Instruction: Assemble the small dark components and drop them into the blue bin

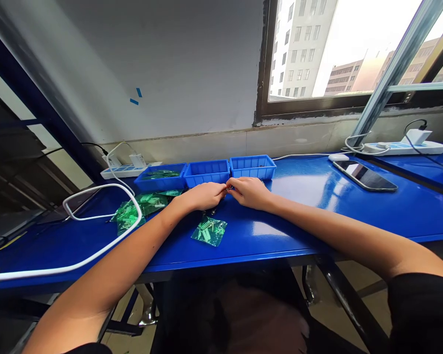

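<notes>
Both of my hands meet over the blue table, just in front of the bins. My left hand [208, 195] is closed, its fingertips pressed together near a tiny dark piece too small to name. Opposite it, my right hand [251, 192] pinches at the same spot, thumb and fingers closed. A small clear green packet [209, 230] with pale strips inside lies on the table below my left hand. Tiny metallic bits [213, 212] sit between that packet and my hands. More green packets [147, 203] are heaped to the left, beyond my left forearm.
Three blue bins stand along the back: the left bin [142, 185] holds green packets, beside a middle bin [206, 169] and a right bin [253, 169]. A white cable [96, 255] loops across the left. A phone [365, 175] and power strip [406, 148] lie at right.
</notes>
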Action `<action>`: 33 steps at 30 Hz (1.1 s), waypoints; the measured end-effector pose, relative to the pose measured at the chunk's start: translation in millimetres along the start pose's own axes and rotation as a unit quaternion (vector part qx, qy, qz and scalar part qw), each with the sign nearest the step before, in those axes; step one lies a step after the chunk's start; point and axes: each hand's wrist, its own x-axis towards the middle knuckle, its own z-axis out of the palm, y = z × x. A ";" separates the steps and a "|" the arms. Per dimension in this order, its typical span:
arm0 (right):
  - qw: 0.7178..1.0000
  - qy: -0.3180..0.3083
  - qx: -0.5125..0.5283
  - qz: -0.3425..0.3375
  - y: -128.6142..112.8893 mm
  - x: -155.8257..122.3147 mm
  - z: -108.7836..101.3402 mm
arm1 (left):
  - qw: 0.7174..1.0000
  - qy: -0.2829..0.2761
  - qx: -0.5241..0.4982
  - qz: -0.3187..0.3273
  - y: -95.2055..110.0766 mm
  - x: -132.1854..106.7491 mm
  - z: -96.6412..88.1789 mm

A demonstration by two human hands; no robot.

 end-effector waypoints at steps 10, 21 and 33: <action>0.999 0.021 0.017 -0.026 0.1 -1.7 1.8 | 1.000 -0.003 -0.008 -0.001 -0.6 -0.4 -0.7; 0.996 0.034 0.024 -0.077 5.3 -0.6 1.3 | 0.996 -0.034 -0.082 0.024 -7.3 -1.8 -3.4; 0.995 0.016 0.053 -0.088 8.2 0.3 1.5 | 0.985 -0.070 -0.155 0.029 -9.0 -3.2 -7.9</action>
